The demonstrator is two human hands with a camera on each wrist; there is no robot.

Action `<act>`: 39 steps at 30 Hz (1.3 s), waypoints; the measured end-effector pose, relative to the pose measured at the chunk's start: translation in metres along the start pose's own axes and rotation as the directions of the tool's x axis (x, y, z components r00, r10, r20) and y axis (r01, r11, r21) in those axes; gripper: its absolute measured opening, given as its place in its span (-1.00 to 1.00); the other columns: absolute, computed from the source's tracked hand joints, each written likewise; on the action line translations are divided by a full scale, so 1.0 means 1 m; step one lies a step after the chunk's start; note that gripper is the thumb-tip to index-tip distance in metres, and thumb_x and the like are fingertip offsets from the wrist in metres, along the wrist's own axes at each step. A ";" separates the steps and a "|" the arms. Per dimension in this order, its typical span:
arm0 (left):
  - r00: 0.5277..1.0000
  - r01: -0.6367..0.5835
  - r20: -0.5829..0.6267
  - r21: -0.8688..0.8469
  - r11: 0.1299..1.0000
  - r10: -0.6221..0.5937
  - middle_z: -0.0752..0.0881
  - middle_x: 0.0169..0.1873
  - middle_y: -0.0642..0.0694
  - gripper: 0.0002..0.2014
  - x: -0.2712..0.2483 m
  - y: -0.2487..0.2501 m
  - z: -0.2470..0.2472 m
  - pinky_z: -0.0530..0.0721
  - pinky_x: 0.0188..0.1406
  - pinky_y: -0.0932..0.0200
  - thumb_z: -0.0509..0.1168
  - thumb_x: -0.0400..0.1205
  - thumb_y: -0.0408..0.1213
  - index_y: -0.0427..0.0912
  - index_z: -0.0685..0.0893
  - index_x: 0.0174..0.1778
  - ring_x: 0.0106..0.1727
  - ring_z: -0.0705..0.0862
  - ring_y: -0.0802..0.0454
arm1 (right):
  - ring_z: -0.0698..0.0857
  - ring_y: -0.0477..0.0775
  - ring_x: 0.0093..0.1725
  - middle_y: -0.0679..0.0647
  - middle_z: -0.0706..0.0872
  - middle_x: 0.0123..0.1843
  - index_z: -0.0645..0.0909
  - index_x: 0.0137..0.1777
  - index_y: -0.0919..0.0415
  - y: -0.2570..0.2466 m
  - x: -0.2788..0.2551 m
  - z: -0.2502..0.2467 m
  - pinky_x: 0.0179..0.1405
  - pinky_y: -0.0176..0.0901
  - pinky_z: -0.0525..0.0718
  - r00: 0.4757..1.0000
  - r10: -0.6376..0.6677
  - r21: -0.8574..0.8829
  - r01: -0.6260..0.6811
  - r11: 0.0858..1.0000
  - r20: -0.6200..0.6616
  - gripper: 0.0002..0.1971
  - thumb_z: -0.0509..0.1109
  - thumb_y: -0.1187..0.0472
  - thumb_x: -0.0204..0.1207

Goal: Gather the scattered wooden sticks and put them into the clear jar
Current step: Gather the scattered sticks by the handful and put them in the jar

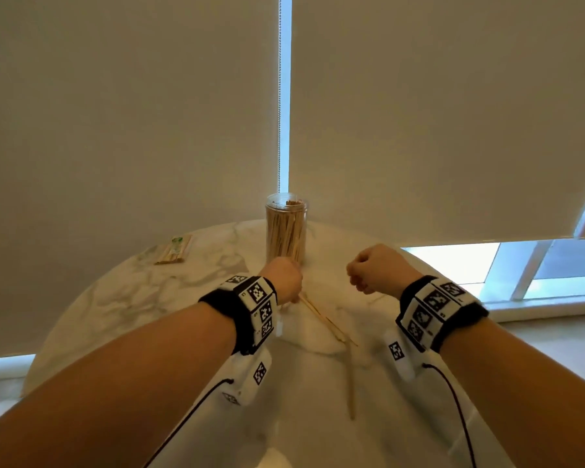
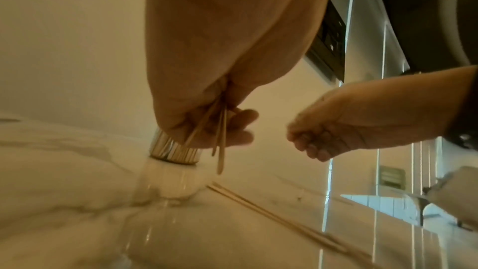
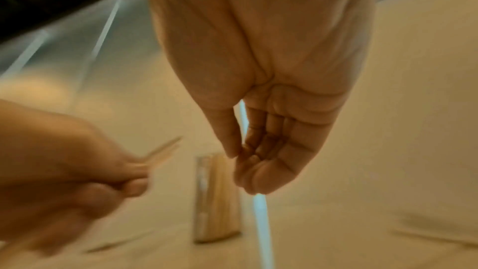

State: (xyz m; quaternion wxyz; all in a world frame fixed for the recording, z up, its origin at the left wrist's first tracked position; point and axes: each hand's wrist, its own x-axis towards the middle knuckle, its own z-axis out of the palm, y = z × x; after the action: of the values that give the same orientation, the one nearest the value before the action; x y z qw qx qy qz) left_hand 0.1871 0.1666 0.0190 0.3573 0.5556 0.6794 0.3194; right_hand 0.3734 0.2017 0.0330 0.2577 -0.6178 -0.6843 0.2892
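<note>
The left hand [image 1: 282, 278] hangs just above the marble table [image 1: 122, 298], its grip closed around a few wooden sticks [image 2: 219, 130] whose ends poke down out of the fist toward the tabletop. In the left wrist view the fingers [image 2: 240, 118] curl over those sticks and pin them against the palm.

Right behind that grip, touching distance from the knuckles, stands the clear jar [image 1: 286, 228], upright, lidless and already packed with sticks standing on end. Just to the grip's right, on the table, a pair of loose sticks [image 1: 321, 317] lies at a slant, running from under the hand back toward the person; one more stick [image 1: 352, 383] lies alone closer to the person's body, well apart from the jar.

The right hand [image 1: 375, 270] hovers over the table beside the left, on the far side of the slanted sticks. Its grip is narrow: the fingers [image 3: 261, 144] are loosely curled with the thumb resting near their tips, and it holds nothing.

Off to the left of the holding grip, well apart from it near the table's edge, lies a small packet of sticks [image 1: 173, 250] with a green mark.
</note>
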 end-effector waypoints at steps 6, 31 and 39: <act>0.993 0.082 0.040 0.465 0.881 -0.114 0.61 0.39 -0.28 -0.60 0.013 0.008 0.018 0.56 0.25 0.07 0.13 0.81 -0.15 -0.35 0.57 0.43 0.39 0.60 -0.20 | 0.60 0.20 0.42 0.16 0.60 0.45 0.47 0.54 0.27 0.069 0.050 -0.035 0.35 -0.06 0.55 0.978 0.201 -0.537 -0.202 0.819 -0.061 -0.59 0.20 0.19 0.72; 0.990 -0.064 0.115 0.880 0.470 -0.081 0.64 0.37 -0.28 -0.57 -0.023 -0.017 -0.003 0.61 0.22 0.09 0.18 0.79 -0.19 -0.22 0.46 0.57 0.36 0.65 -0.20 | 0.73 0.19 0.16 0.17 0.69 0.02 0.67 0.13 0.25 0.016 -0.015 0.034 0.01 -0.14 0.65 0.978 0.140 -0.775 0.031 0.632 0.153 -0.84 0.35 0.22 0.65; 0.995 -0.009 0.064 0.811 0.585 -0.074 0.66 0.34 -0.23 -0.64 -0.056 -0.038 -0.021 0.60 0.25 0.11 0.09 0.82 -0.18 -0.32 0.60 0.39 0.35 0.65 -0.16 | 0.65 0.11 -0.23 0.08 0.63 -0.33 0.61 -0.30 0.24 -0.005 -0.066 0.040 -0.29 -0.19 0.60 0.964 0.140 -0.566 0.013 0.825 0.226 -0.72 0.37 0.13 0.62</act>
State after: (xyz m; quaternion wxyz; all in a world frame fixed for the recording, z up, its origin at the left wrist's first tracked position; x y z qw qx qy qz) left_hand 0.1569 0.1039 0.0061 0.1014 0.6588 0.7433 -0.0571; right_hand 0.3480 0.1329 0.0091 -0.0366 -0.6459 -0.7452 0.1613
